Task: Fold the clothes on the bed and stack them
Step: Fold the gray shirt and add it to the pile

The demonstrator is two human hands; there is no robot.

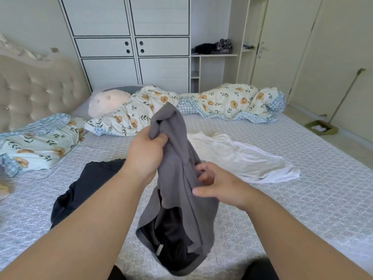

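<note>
A grey garment (177,199) hangs in the air above the bed (302,188), its dark opening turned toward me at the bottom. My left hand (145,150) grips a bunched upper part of it. My right hand (218,182) pinches the fabric lower down at its right edge. A black garment (86,186) lies crumpled on the sheet to the left, partly hidden behind my left forearm. A white garment (242,156) lies spread out on the sheet to the right, beyond my right hand.
A floral duvet (222,102) is heaped along the far side of the bed, with a floral pillow (38,142) and a cream cushion (109,102) by the tufted headboard (34,87). A wardrobe (129,43) stands behind. A broom and dustpan (323,126) are on the floor at right.
</note>
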